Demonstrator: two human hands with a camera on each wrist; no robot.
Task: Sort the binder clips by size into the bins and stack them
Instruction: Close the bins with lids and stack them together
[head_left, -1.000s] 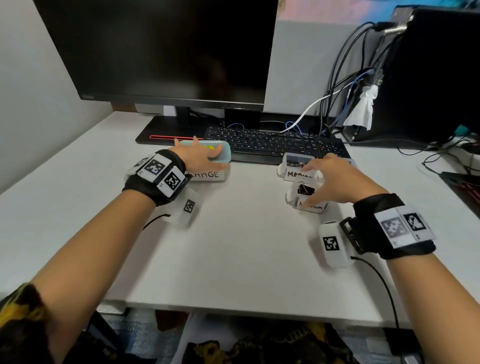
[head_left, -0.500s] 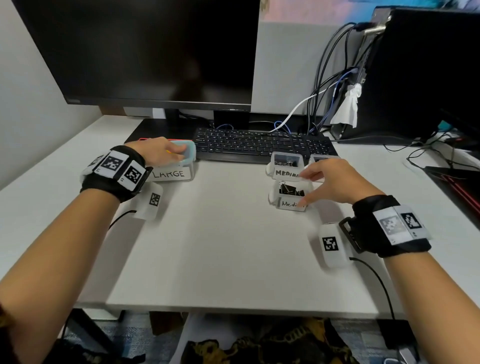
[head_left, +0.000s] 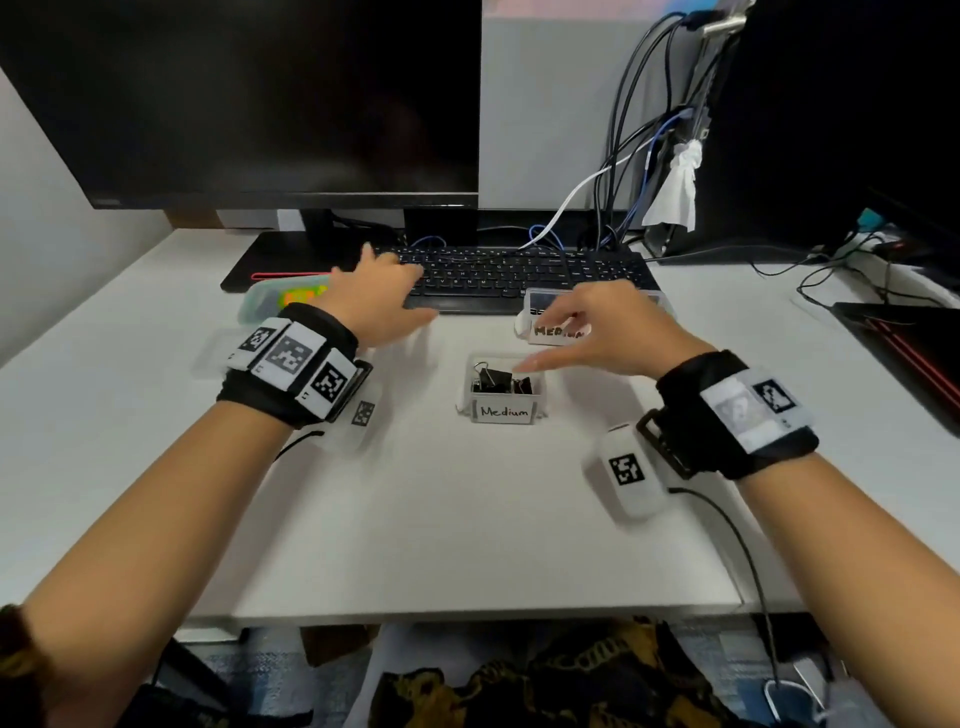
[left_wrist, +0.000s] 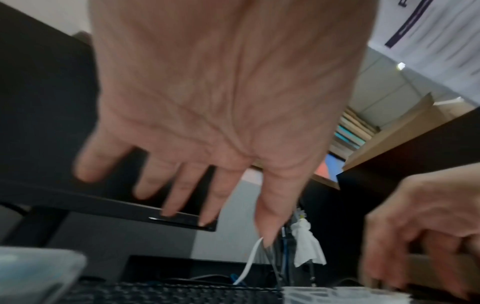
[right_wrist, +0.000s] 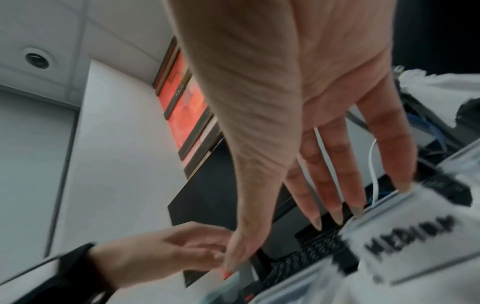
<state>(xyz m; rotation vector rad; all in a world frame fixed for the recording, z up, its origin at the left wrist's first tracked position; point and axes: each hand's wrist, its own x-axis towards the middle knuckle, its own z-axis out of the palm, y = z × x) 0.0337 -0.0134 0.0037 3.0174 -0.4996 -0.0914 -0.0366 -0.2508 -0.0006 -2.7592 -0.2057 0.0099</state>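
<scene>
A small clear bin labelled "Medium" (head_left: 503, 410) stands mid-desk with several black binder clips (head_left: 493, 380) in it. Behind it, against the keyboard, is a second bin labelled "Medium" (head_left: 553, 328), blurred in the right wrist view (right_wrist: 415, 236). My right hand (head_left: 563, 338) hovers over both with straight, spread fingers (right_wrist: 335, 205); the fingertips reach the far bin's rim and hold nothing. My left hand (head_left: 395, 293) floats open over the desk beside the keyboard, its palm (left_wrist: 207, 102) bare. A blurred clear bin (head_left: 213, 353) lies mostly hidden behind my left wrist.
A teal lidded box (head_left: 280, 301) lies at the left by the monitor base. A black keyboard (head_left: 519, 275) and monitor (head_left: 249, 104) line the back. Cables (head_left: 623, 171) hang at the back right. White desk (head_left: 441, 519) stretches bare toward the front edge.
My left hand has let go of the teal box and moved right with its fingers spread. My right hand has left the near Medium bin and reached toward the far one.
</scene>
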